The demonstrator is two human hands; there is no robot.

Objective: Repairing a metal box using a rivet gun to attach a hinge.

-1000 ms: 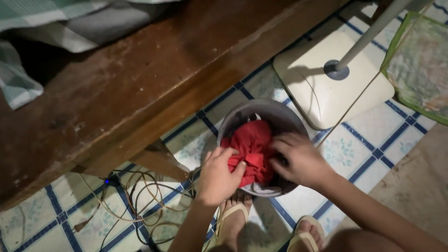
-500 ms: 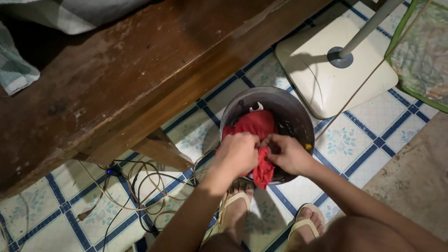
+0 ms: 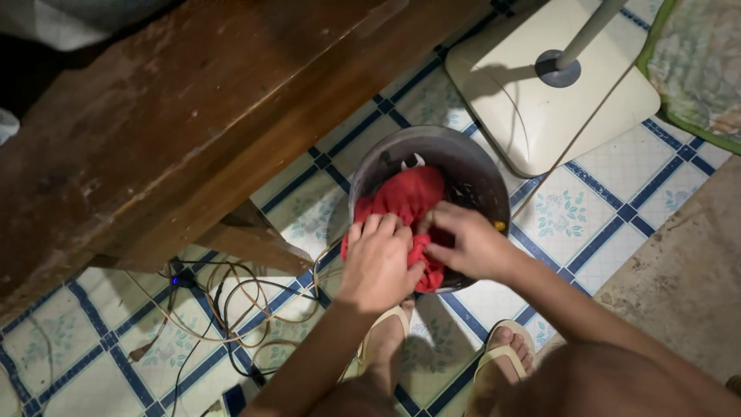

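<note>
A round grey basin (image 3: pixel 463 154) stands on the tiled floor in front of my sandalled feet. A red cloth (image 3: pixel 407 199) fills its near half and hangs over the near rim. My left hand (image 3: pixel 376 262) presses down on the cloth at the rim, fingers curled around the fabric. My right hand (image 3: pixel 467 243) grips the same cloth from the right, fingers pinching a fold. Some white and dark pieces show in the basin behind the cloth.
A dark wooden bench (image 3: pixel 177 131) runs along the left, close to the basin. A tangle of cables (image 3: pixel 224 309) lies on the blue-lined tiles beneath it. A white fan base with a pole (image 3: pixel 540 100) stands behind the basin. A green-edged mat (image 3: pixel 698 66) lies at top right.
Both hands have shifted on the red cloth: the left has moved down over the near rim and the right has moved in over the cloth. The view has tilted slightly.
</note>
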